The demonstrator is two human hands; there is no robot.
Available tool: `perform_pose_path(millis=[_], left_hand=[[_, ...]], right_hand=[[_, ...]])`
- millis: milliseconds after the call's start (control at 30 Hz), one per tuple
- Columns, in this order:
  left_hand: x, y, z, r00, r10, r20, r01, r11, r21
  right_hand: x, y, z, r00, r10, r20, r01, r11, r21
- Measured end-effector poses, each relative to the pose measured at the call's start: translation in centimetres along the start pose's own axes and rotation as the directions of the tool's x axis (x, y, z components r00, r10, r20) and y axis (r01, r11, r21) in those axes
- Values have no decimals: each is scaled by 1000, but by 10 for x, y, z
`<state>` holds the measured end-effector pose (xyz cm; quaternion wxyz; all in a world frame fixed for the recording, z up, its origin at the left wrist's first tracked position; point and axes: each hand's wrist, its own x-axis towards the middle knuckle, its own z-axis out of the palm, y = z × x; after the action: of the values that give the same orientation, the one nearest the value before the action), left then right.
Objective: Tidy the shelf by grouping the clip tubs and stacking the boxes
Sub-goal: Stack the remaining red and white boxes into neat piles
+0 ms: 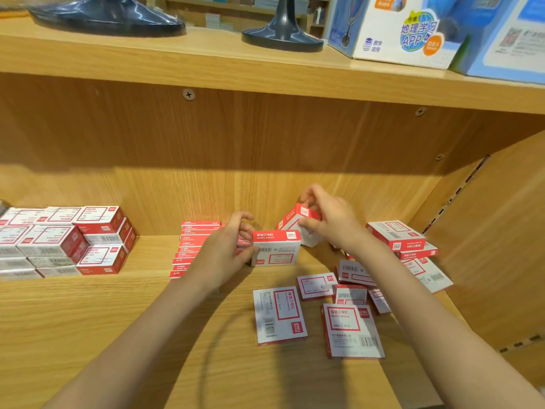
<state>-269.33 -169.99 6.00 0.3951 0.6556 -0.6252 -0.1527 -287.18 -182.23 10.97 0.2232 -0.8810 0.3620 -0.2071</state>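
On the wooden shelf [118, 320] my left hand [227, 249] grips the left end of a red and white staple box [277, 252] held on its edge. Just behind it, my right hand [327, 219] pinches another red and white box [298, 221], tilted and lifted off the board. A neat stack of flat red boxes [191, 246] stands behind my left hand. Several loose boxes [333, 308] lie scattered flat near my right forearm. Two more boxes [398, 236] sit stacked at the right. No clip tubs are visible.
A large block of stacked red and white boxes [59, 240] fills the shelf's left end. The right side wall [501, 231] stands close to the scattered boxes. On the upper shelf stand two dark globe bases [283, 28] and blue cartons [407, 28].
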Motion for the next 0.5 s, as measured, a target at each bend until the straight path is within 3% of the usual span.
perform_pose_path(millis=[267,367,500], left_hand=[[-1,1,-3,1000,16,21,-16,1000,20],[-1,-1,-2,999,14,31,-14,1000,17],[0,0,1,1000,11,16,-11,1000,4]], right_hand=[[-4,4,4,977,-54,206,82,988,-130],[-17,14,-8,972,39,232,-21,997,-77],[-23,28,-10,977,139,159,-123,987,-105]])
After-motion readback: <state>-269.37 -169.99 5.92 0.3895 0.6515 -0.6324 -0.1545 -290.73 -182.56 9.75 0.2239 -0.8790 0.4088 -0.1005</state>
